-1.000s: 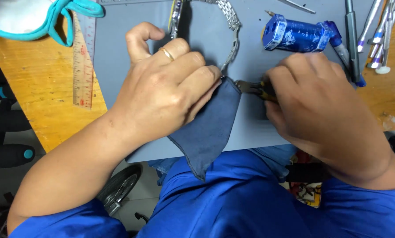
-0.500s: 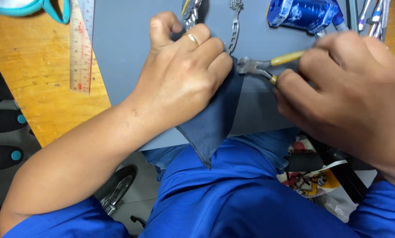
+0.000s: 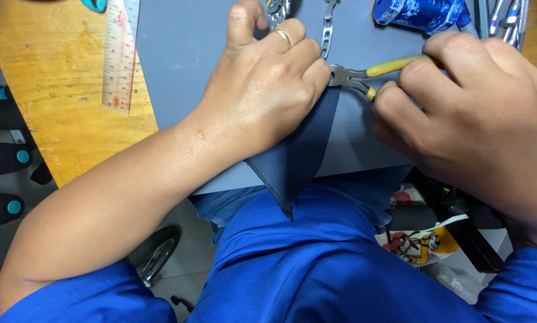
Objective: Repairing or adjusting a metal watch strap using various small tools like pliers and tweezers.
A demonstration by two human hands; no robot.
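My left hand (image 3: 262,90), with a ring on one finger, presses down on a dark blue piece of cloth (image 3: 298,155) that hangs over the near edge of a grey mat (image 3: 179,54). A metal chain (image 3: 326,27) runs from under its fingers toward the top. My right hand (image 3: 472,113) grips small pliers with yellow handles (image 3: 364,75). The pliers' jaws point left and meet the chain right beside my left fingertips.
A clear ruler (image 3: 120,54) lies on the wooden bench (image 3: 53,96) at the left. A blue crumpled wrapper (image 3: 424,12) and several metal tools (image 3: 508,21) sit at the top right. Black handles with teal ends (image 3: 5,155) stick out at the far left.
The view has shifted down and closer. The pliers have moved left and now meet the chain at my left fingertips. My left hand stays pressed on the cloth.
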